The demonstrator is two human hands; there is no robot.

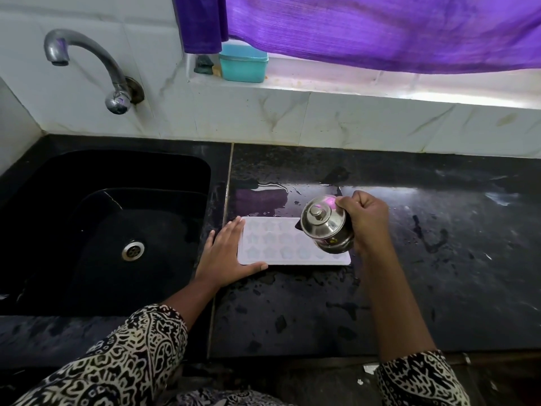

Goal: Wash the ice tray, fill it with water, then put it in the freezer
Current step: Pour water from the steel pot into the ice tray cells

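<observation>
Head view: ice tray (272, 244) on a wet black table (424, 273), a hand at each end.
Under a purple curtain (380, 30), the table holds the tray flat, just right of the dark sink (87, 230). Left hand (225, 253) lies flat, its straight fingers close together along the tray's left edge, thumb against the near edge. Right hand (366, 218) has its fingers curled round a lidded steel jug (326, 227), tilted over the tray's right end and hiding some cells. A puddle (263, 197) lies behind the tray.
</observation>
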